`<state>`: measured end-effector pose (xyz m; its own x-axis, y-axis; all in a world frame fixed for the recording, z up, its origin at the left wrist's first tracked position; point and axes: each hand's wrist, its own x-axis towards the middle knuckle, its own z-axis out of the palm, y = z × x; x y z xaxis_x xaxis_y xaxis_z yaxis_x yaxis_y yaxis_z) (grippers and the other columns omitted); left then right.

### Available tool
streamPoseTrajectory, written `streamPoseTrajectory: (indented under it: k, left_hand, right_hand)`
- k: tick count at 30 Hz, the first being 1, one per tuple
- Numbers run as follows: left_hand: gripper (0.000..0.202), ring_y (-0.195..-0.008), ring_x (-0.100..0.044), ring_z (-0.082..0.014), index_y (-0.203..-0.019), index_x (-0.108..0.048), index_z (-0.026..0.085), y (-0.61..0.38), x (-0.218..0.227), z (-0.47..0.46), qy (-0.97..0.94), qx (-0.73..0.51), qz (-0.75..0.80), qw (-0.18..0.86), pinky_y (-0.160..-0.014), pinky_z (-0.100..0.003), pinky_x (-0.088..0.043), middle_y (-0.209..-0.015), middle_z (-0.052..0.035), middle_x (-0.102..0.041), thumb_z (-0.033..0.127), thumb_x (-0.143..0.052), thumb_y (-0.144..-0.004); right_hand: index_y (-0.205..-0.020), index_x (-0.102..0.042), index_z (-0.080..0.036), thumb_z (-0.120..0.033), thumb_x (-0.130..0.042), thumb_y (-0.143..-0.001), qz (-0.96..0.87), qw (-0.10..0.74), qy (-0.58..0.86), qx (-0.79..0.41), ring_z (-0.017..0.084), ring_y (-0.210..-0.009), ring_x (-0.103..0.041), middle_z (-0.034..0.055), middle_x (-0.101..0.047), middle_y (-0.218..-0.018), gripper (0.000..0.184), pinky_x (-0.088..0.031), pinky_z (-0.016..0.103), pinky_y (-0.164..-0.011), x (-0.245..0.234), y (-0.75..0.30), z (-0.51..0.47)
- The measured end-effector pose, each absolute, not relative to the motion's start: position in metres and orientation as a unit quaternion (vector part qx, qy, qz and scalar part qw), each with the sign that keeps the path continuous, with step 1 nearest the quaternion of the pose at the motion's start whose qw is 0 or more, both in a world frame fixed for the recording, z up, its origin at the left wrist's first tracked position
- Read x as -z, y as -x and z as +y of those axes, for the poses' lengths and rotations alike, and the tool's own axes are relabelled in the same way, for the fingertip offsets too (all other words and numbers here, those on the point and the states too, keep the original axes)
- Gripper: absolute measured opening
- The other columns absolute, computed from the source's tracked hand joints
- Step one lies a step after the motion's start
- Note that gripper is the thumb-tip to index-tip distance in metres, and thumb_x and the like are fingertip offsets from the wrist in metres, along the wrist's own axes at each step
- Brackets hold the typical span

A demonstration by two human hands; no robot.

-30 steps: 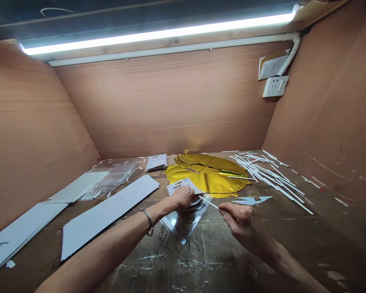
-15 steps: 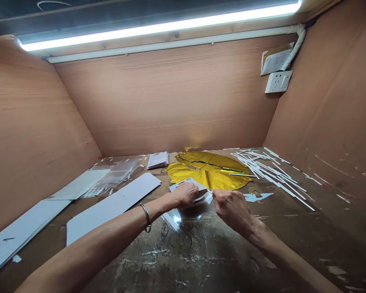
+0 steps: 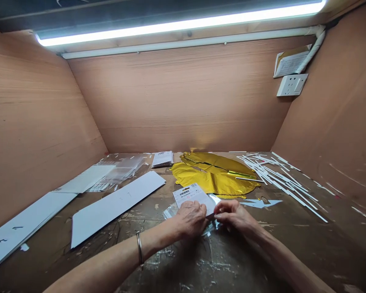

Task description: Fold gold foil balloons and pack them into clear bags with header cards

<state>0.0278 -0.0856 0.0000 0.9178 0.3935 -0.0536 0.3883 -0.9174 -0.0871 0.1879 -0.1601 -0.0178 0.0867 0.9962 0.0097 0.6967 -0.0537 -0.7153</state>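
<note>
A white printed card [image 3: 198, 196] with a hang slot at its top lies tilted in front of me. Curled over its lower left edge are the fingers of my left hand [image 3: 191, 217], which wears a silver bangle. My right hand [image 3: 234, 212] pinches at the card's lower right corner with thumb and forefinger. Clear plastic bag film [image 3: 170, 211] shows under and beside the card; how far the card sits inside it cannot be made out. Just behind lie the flat gold foil balloons [image 3: 198, 177], close to the card's top edge.
Long white card sheets [image 3: 116, 207] and clear bags [image 3: 128, 169] lie on the left. A stack of printed cards [image 3: 162, 159] stands at the back. White thin sticks [image 3: 280, 179] are scattered right, near a torn pale scrap [image 3: 262, 203]. Wooden walls enclose the table.
The card has turned up and now shows its printed face. My left hand has shifted down to its lower edge, and my right hand has moved slightly right and down. The view has shifted a little.
</note>
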Motion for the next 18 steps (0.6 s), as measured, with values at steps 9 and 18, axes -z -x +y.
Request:
streamPoseTrajectory:
  k: [9,18]
  left_hand:
    - [0.055,-0.129,-0.007,-0.0254,-0.134,-0.017,0.018,-0.031,0.038,-0.054,0.975,0.025,-0.214,-0.061,-0.1,-0.051,-0.007,-0.141,-0.0088,-0.016,0.048,-0.019,-0.087]
    - [0.057,-0.129,-0.006,-0.0236,-0.134,-0.017,0.02,-0.03,0.045,-0.053,0.977,0.03,-0.207,-0.052,-0.101,-0.05,-0.003,-0.142,-0.0066,-0.016,0.051,-0.013,-0.086]
  right_hand:
    - [-0.073,-0.067,-0.02,-0.021,-0.054,-0.074,-0.722,0.236,0.626,-0.176,0.012,-0.067,-0.051,-0.0007,-0.055,-0.068,0.013,-0.037,0.022,-0.06,0.025,-0.192,-0.175]
    - [-0.072,-0.051,-0.015,-0.019,-0.038,-0.084,-0.745,0.142,0.652,-0.008,0.016,-0.071,-0.049,0.0056,-0.053,-0.076,0.018,-0.036,0.027,-0.063,0.041,-0.18,-0.185]
